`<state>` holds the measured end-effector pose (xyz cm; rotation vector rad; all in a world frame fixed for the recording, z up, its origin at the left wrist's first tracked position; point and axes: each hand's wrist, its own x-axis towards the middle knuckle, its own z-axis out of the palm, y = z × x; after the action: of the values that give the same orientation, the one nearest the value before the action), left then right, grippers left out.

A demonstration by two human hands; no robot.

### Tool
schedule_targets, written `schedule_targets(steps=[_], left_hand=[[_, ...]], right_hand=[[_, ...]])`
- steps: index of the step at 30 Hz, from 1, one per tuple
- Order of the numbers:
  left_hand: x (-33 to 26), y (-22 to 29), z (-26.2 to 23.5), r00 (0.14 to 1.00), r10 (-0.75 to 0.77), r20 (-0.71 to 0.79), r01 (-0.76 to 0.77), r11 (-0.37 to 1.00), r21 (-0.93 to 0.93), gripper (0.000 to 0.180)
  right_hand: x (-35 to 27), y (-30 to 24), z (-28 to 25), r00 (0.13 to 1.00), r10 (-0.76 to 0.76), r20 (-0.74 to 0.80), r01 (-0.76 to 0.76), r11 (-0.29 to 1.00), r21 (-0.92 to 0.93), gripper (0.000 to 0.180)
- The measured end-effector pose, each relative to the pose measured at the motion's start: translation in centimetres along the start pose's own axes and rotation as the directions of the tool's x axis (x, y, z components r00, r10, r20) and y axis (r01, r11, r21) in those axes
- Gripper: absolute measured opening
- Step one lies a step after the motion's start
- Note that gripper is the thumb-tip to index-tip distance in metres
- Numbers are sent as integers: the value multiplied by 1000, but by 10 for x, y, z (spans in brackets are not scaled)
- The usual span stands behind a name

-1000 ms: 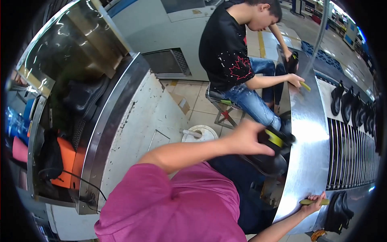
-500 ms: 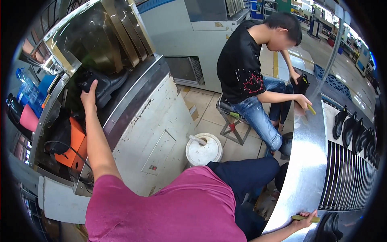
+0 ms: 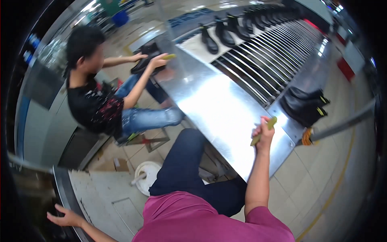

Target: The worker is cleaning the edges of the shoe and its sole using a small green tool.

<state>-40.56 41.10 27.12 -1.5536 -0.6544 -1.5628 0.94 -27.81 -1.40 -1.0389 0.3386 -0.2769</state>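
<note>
From the head camera, the right hand [image 3: 263,135] is closed round a slim yellow-green tool [image 3: 264,130] over the steel table [image 3: 225,109]; its long axis runs up and to the right, toward the black boot [image 3: 304,107] lying beyond, which this hand is nearer. The left hand [image 3: 66,218] rests spread and empty on the machine edge [image 3: 64,189], well apart.

Right hand [image 3: 263,133] is up around 1 o'clock, fist curled tight, forearm straight up from the elbow. Left hand [image 3: 66,218] hangs way down at 8 o'clock, fingers spread loose.
</note>
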Motion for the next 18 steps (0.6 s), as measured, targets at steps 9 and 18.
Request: schedule_targets(steps=[9, 18], left_hand=[[-66, 409, 32, 781, 362, 509, 423, 292, -858, 52], [-112, 710, 5, 470, 717, 515, 791, -83, -606, 34]], right_hand=[[-12, -31, -29, 993, -78, -90, 71, 994, -83, 27], [-20, -17, -39, 988, -69, -135, 57, 994, -94, 28]])
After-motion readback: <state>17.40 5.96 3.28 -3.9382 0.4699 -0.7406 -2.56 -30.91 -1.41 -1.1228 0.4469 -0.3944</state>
